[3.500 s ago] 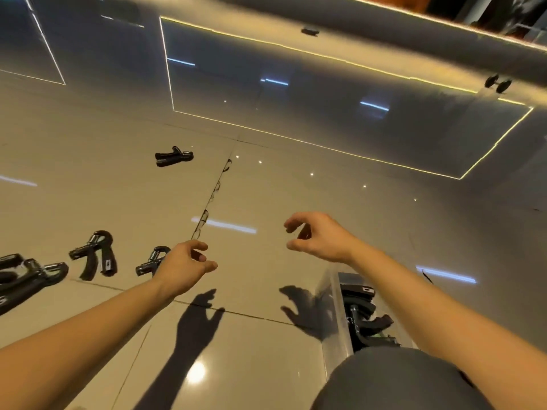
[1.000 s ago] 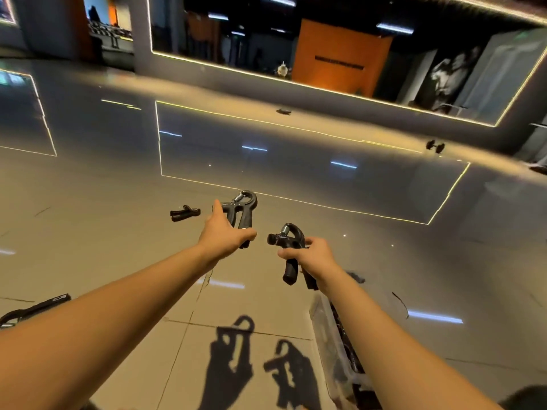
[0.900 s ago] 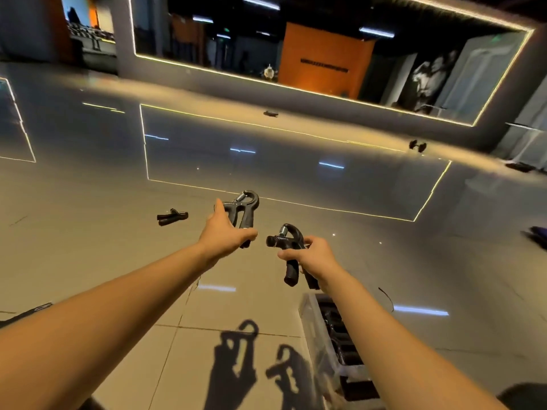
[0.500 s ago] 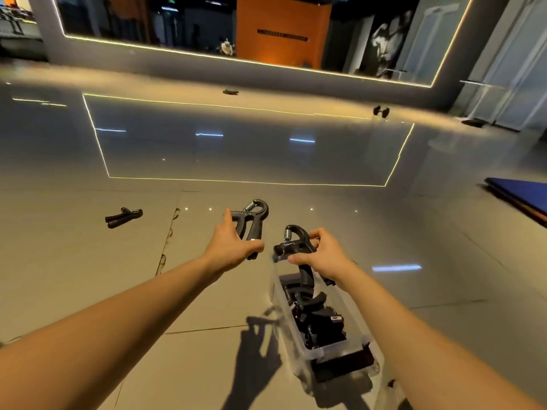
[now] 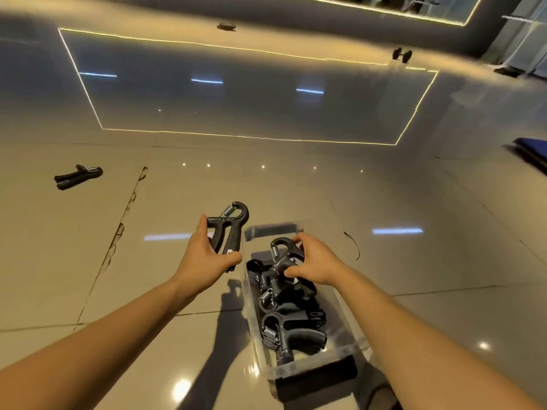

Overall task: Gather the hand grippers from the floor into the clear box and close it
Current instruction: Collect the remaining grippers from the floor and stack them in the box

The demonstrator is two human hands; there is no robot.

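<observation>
Over the far end of the clear plastic box [image 5: 273, 230], on the head view, the right hand [image 5: 313, 260] holds a black sprung hand gripper [image 5: 282, 255], fingers and thumb curled round its handles. Its looped head is low over the pile of black grippers [image 5: 291, 324] lying inside; whether it touches them I cannot tell. The left hand [image 5: 207, 255] grips a second black hand gripper [image 5: 229, 229] by both handles, in the air just beside the box's left wall and outside it. Out on the glossy tiled floor [image 5: 414, 276] a lone black gripper [image 5: 77, 176] lies well apart to the left.

I judge the step in hand to be the drop-off: two grippers held, neither yet in the box. Next I would want the right fingers to loosen so that one settles onto the pile, then the left hand to cross the rim and release. After that comes the lone one on the left. A dark slab [image 5: 319, 377] shows under the box's near end; I cannot say it is the lid, so closing waits on finding it
</observation>
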